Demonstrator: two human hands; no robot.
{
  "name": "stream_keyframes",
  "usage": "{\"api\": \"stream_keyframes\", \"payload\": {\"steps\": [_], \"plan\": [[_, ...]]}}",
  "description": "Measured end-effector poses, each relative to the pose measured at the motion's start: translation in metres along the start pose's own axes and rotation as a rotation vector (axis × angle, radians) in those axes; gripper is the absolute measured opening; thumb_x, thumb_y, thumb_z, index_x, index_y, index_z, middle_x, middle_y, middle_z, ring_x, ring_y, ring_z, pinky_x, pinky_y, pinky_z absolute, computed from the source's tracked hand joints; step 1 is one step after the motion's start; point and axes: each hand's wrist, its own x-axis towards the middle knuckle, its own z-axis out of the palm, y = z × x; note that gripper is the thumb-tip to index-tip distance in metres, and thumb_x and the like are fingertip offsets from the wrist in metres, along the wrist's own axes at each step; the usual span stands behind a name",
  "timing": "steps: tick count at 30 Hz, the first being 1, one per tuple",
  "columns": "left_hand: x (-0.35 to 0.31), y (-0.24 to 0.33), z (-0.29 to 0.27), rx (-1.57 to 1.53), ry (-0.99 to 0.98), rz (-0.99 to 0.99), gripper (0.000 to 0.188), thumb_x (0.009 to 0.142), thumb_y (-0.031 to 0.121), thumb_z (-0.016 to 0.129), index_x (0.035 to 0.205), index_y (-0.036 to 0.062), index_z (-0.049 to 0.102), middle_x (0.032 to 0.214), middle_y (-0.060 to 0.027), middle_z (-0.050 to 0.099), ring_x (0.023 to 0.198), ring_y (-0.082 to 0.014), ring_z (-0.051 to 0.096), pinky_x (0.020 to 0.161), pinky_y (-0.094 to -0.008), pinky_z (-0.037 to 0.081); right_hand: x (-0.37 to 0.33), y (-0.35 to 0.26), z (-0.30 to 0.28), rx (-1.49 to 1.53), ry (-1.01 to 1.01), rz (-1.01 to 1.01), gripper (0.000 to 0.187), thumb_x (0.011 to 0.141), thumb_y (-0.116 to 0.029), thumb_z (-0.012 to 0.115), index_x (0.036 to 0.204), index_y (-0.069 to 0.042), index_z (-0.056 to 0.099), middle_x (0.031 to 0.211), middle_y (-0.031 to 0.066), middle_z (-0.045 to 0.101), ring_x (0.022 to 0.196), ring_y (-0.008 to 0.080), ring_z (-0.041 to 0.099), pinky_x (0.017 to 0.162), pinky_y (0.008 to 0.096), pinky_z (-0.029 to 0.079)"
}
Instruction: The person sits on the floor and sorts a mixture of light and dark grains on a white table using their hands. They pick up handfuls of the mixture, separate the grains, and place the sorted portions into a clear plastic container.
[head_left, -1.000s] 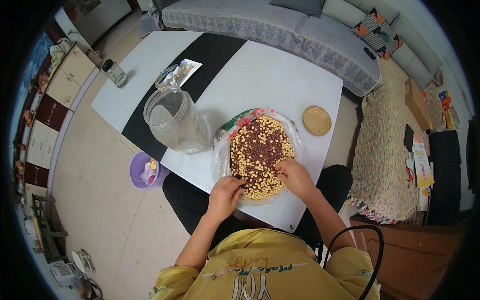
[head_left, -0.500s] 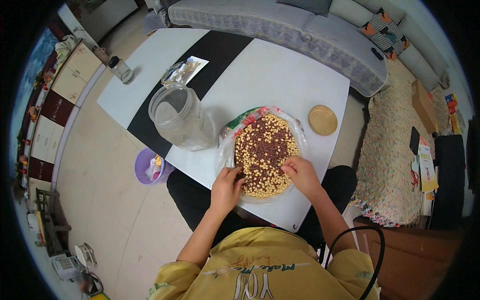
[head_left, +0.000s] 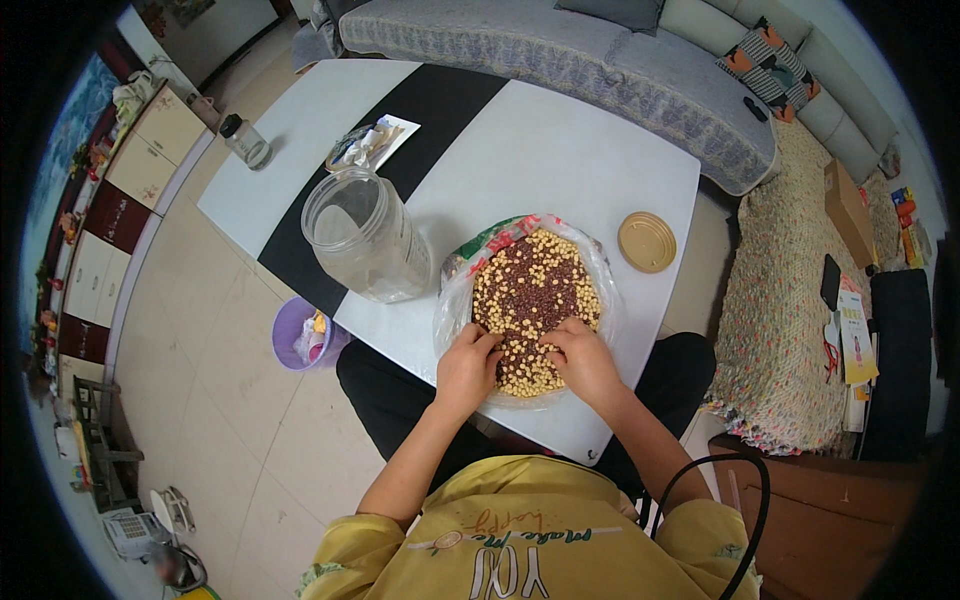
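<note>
A plastic bag [head_left: 452,310] lies spread on the table, holding a mix of yellow beans, which look like soybeans [head_left: 530,384], and small dark red beans [head_left: 530,290]. Over the left side of the mix, my left hand [head_left: 466,368] has its fingers bent and drawn together at the beans' surface. From the right, my right hand [head_left: 586,362] reaches in, thumb and fingers pinched among the beans. Whatever sits between the fingertips of either hand is too small to make out. Left of the bag stands a large clear plastic jar [head_left: 375,240], lidless.
A round gold lid [head_left: 647,242] lies to the right of the bag. Farther back are a silver packet [head_left: 372,145] and a small glass jar with a black cap [head_left: 246,143]. A purple bin [head_left: 290,335] stands on the floor left of the table [head_left: 570,135]. A sofa [head_left: 560,70] runs behind.
Both hands have moved closer together over the beans. My right hand shifted left, and my left hand shifted slightly right, farther in over the mix.
</note>
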Motion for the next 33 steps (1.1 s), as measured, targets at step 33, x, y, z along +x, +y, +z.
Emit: {"api": "stream_keyframes", "payload": {"steps": [33], "plan": [[0.008,0.016,0.008,-0.199,0.082,0.16,0.017,0.074,-0.004,0.061,0.09,0.0029,0.06,0.084,-0.0137,0.056,0.081,-0.0334,0.057,0.07,-0.0389,0.046,0.001,0.018,-0.011,0.583,-0.048,0.279,0.014,0.084,0.007,0.053,0.094,0.004,0.062,0.088,0.011,0.061,0.079,0.0187,0.065,0.075,0.0271,0.052]]}}
